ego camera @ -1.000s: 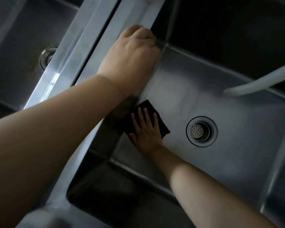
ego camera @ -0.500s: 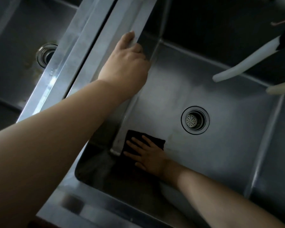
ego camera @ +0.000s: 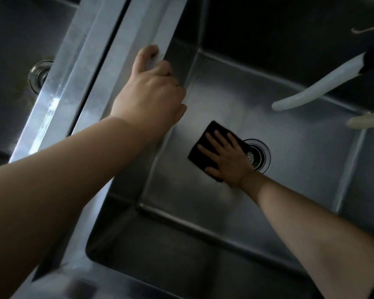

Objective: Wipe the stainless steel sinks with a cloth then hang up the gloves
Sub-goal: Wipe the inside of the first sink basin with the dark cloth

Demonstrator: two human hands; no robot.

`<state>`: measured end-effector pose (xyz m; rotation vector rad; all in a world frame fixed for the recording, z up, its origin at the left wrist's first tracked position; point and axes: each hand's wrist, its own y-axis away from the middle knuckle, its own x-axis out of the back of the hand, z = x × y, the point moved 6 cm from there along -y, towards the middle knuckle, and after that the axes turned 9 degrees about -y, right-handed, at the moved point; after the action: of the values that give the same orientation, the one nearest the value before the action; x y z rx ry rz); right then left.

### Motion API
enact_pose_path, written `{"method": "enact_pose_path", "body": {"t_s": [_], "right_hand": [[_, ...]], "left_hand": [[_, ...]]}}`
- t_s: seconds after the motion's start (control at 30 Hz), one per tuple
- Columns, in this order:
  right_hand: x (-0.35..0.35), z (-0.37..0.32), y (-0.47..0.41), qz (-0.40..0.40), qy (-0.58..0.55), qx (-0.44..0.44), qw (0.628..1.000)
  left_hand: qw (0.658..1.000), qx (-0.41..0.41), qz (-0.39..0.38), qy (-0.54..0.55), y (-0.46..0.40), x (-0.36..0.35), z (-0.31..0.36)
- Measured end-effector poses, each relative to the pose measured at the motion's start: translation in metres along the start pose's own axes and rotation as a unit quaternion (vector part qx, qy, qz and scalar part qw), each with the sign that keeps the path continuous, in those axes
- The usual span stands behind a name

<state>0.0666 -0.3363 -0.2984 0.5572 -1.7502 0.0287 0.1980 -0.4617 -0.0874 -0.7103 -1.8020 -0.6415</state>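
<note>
The room is dim, everything grey steel. Light glares off the flat steel divider running up the left. Beyond it lies a second basin with its own drain. Two pale hoses hang in at the upper right.

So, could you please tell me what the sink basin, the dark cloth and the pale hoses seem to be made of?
The sink basin looks like brushed stainless steel: grey, with soft streaked reflections and folded seams. The dark cloth under the right hand seems soft black fabric, matte and lying flat. The pale hoses are probably rubber or plastic: smooth, bent, dull white.
</note>
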Motion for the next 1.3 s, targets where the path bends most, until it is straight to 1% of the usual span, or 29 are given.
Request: {"method": "enact_pose_path", "body": {"t_s": [0.17,0.23,0.27,0.33,0.47,0.63,0.73,0.83,0.9,0.93,0.97,1.0,1.07,1.13,1.23,1.3], "right_hand": [[0.004,0.031,-0.026,0.016,-0.008,-0.172,0.985],[0.002,0.026,-0.027,0.021,-0.023,-0.201,0.979],[0.0,0.02,-0.023,0.021,-0.028,-0.202,0.979],[-0.008,0.001,-0.009,0.02,-0.029,-0.174,0.984],[-0.025,-0.053,0.033,0.013,-0.041,-0.075,0.996],[-0.047,-0.103,0.09,-0.021,0.004,0.036,0.999],[-0.053,-0.103,0.117,-0.028,0.019,0.098,0.995],[-0.052,-0.085,0.132,-0.051,0.041,0.148,0.987],[-0.046,-0.064,0.137,-0.044,0.039,0.159,0.986],[-0.041,-0.052,0.138,-0.028,0.026,0.146,0.989],[-0.037,-0.04,0.138,-0.014,0.014,0.127,0.992],[-0.035,-0.03,0.137,-0.009,0.006,0.107,0.994],[-0.032,-0.013,0.132,-0.012,-0.003,0.073,0.997],[-0.029,0.002,0.126,-0.008,-0.015,0.035,0.999],[-0.024,0.028,0.125,0.0,-0.022,-0.055,0.998],[-0.024,0.039,0.132,0.002,-0.022,-0.115,0.993]], "left_hand": [[1.0,-0.013,-0.006,-0.013,0.0,-0.001,0.002],[0.999,-0.013,-0.02,-0.022,0.0,-0.002,0.001],[0.999,-0.014,-0.025,-0.025,0.0,-0.003,0.001],[0.999,-0.009,-0.029,-0.032,0.0,-0.003,0.002],[0.998,-0.011,-0.041,-0.052,0.001,-0.003,0.006],[0.998,-0.009,-0.021,-0.062,0.006,0.0,0.009],[0.997,-0.029,-0.006,-0.065,0.009,0.002,0.016],[0.99,-0.108,0.031,-0.091,0.01,0.004,0.03],[0.983,-0.147,0.05,-0.095,0.011,0.003,0.042],[0.983,-0.157,0.049,-0.08,0.011,-0.001,0.05],[0.984,-0.162,0.038,-0.056,0.011,-0.006,0.058],[0.986,-0.165,0.009,-0.034,0.012,-0.014,0.068],[0.983,-0.168,-0.076,-0.007,0.013,-0.036,0.088],[0.976,-0.164,-0.142,0.014,0.018,-0.058,0.106],[0.966,-0.144,-0.208,0.045,0.029,-0.085,0.127],[0.959,-0.135,-0.244,0.045,0.037,-0.105,0.137]]}}
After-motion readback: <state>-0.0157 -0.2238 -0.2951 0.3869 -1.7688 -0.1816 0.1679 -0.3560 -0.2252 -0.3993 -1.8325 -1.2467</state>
